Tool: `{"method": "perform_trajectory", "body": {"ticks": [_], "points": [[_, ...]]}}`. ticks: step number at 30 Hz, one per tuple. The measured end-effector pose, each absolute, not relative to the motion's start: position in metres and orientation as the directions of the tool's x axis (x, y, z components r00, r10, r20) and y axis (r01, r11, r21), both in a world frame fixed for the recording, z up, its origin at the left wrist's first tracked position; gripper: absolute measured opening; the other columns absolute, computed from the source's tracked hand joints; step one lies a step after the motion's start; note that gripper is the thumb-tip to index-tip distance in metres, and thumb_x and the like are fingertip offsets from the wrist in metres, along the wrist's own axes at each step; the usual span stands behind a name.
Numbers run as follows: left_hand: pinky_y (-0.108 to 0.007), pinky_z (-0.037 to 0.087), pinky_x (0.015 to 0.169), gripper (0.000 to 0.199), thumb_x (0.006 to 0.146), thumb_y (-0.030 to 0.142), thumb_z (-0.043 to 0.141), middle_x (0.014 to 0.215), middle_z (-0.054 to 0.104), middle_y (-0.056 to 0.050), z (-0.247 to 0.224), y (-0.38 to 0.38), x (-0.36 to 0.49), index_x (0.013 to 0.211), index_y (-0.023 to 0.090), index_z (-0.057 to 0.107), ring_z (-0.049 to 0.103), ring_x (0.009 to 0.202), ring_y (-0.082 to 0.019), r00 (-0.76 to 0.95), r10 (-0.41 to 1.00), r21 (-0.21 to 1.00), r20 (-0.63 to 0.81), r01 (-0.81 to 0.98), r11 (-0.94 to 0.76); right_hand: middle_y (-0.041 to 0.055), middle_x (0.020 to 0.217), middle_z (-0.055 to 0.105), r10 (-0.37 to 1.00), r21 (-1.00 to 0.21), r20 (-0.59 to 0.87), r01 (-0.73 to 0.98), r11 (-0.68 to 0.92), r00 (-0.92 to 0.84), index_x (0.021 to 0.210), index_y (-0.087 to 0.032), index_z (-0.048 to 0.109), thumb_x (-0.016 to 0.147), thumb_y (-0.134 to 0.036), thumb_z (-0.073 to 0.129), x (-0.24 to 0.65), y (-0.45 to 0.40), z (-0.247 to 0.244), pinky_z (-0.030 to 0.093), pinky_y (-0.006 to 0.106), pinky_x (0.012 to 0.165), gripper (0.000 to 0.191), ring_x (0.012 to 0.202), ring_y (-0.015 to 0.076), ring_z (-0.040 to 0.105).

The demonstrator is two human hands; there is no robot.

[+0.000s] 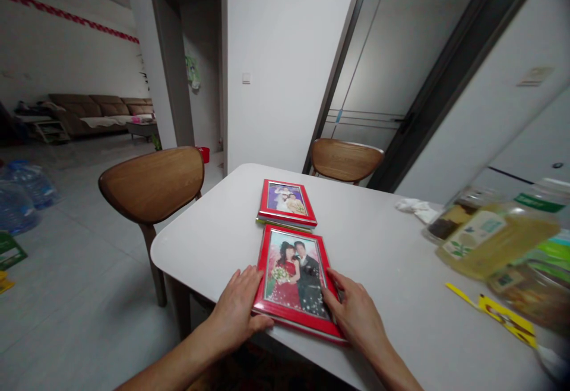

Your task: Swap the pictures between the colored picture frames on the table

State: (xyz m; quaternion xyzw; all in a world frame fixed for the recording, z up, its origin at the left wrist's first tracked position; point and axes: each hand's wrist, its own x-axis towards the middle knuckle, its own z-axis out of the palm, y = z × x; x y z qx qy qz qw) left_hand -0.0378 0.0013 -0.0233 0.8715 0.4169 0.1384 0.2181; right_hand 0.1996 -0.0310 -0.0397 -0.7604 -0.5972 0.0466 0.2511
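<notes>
A red picture frame [294, 278] with a photo of a couple lies at the near edge of the white table [378, 260]. My left hand [238, 302] grips its left edge and near corner, the thumb along the front side. On the opposite side my right hand [356, 311] holds the right edge, with the thumb resting over the border onto the picture. Just beyond lies a second red picture frame [287, 202], its photo on a purple background. Something thin and yellowish shows under its near edge. The two frames are nearly end to end.
Blurred clear jars and a bottle of yellow liquid [485, 239] stand at the right. Near them lie a yellow strip [507, 320] and a crumpled white tissue [416, 207]. Wooden chairs stand at the left [154, 183] and far side [347, 159]. Water bottles [27, 186] sit on the floor.
</notes>
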Motion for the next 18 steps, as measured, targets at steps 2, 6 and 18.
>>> {"method": "perform_trajectory", "body": {"ticks": [2, 6, 18], "points": [[-0.048, 0.019, 0.1, 0.075, 0.065, 0.04, 0.062, 0.132, 0.03, -0.019, -0.025, -0.004, -0.032, 0.126, 0.011, 0.028, 0.026, 0.122, -0.028, 0.657, 0.751, 0.495, 0.065, 0.633, -0.596, 0.0092, 0.105, 0.059, 0.924, -0.429, 0.275, 0.894, -0.129, 0.265, 0.107, -0.014, 0.054, 0.071, -0.03, 0.04, 0.206, -0.04, -0.043, 0.038, 0.032, 0.083, 0.041, 0.093, 0.02, 0.053], [-0.045, 0.019, 0.101, 0.074, 0.066, 0.042, 0.061, 0.132, 0.032, -0.017, -0.025, -0.021, -0.004, 0.125, 0.012, 0.028, 0.027, 0.122, -0.027, 0.733, 0.679, 0.489, 0.054, 0.573, -0.657, 0.008, 0.099, 0.062, 0.912, -0.41, 0.261, 0.891, -0.193, 0.317, 0.103, -0.016, 0.056, 0.069, -0.032, 0.038, 0.241, -0.065, -0.044, 0.044, 0.032, 0.074, 0.042, 0.085, 0.0206, 0.057], [-0.039, 0.03, 0.095, 0.053, 0.072, 0.042, 0.052, 0.111, 0.052, -0.016, -0.034, 0.019, 0.146, 0.111, 0.007, 0.043, 0.045, 0.106, -0.026, 0.783, 0.596, 0.345, 0.181, 0.517, -0.784, 0.0103, 0.078, 0.067, 0.797, -0.203, 0.21, 0.822, -0.531, 0.567, 0.099, -0.013, 0.062, 0.069, -0.031, 0.037, 0.364, -0.043, -0.039, 0.044, 0.03, 0.058, 0.043, 0.071, 0.0243, 0.061]]}}
